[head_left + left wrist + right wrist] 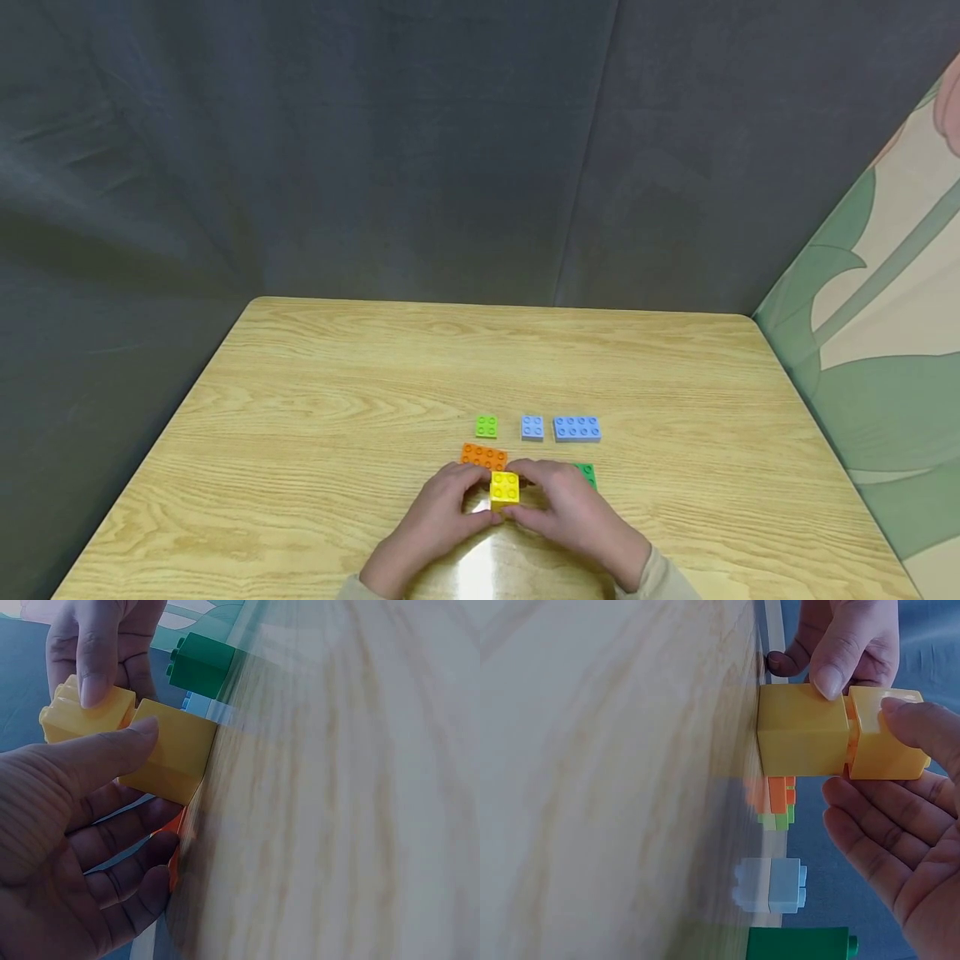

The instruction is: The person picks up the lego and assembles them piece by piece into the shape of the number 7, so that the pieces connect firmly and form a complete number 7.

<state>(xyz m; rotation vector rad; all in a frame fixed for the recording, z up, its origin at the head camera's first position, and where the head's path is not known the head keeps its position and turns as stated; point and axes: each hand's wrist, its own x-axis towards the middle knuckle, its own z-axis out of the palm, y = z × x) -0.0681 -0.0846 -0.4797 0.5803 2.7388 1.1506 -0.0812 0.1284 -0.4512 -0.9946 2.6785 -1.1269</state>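
Two yellow toy building bricks stand one over the other near the front of the table, with a narrow gap showing studs between them in the right wrist view. My left hand (pixel 442 510) grips the lower yellow brick (pixel 802 735), its thumb against one face; that brick's base is at the tabletop. From the other side, my right hand (pixel 570 507) pinches the upper yellow brick (pixel 889 746) between thumb and fingers. In the left wrist view the upper brick sits slightly tilted on the lower one. From above, mostly the studded top shows.
Just beyond my hands lie an orange brick (pixel 483 456) and a green brick (pixel 587 475), both partly covered by the hands. Farther back are a lime green brick (pixel 486 427), a small light blue brick (pixel 532 428) and a longer blue brick (pixel 577 429) on the wooden table (pixel 300 417).
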